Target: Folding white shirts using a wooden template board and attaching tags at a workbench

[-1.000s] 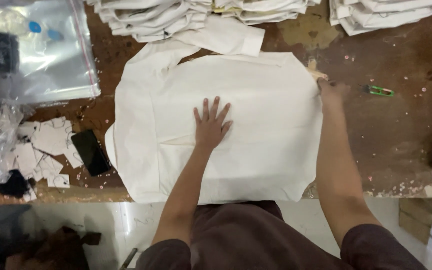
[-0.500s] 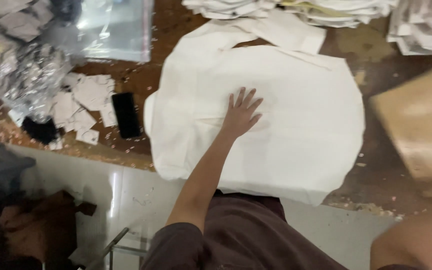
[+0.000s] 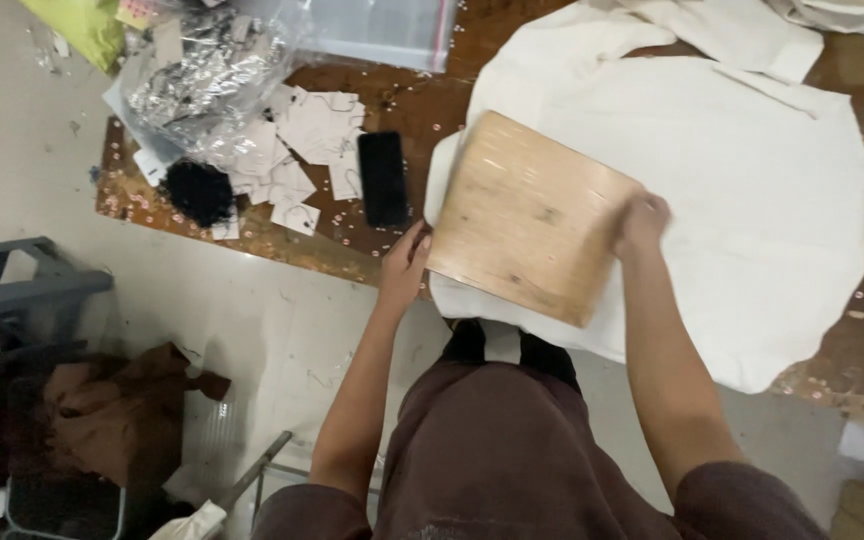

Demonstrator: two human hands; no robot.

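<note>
Now your left hand (image 3: 404,268) and right hand (image 3: 640,222) both grip a wooden board (image 3: 530,215) over the white shirt (image 3: 752,200), where before one palm lay flat. You seem to be placing it; next, centre it squarely.

One wooden board (image 3: 530,215), held by two hands, the left hand (image 3: 404,268) and the right hand (image 3: 641,220). One cream shirt (image 3: 752,200) spread on one wooden counter (image 3: 412,110). One black phone (image 3: 383,178). One clump of black cord (image 3: 199,192). One crumpled clear plastic bag (image 3: 202,85). A loose scatter of white paper tags (image 3: 302,150), too overlapped to count.
</note>
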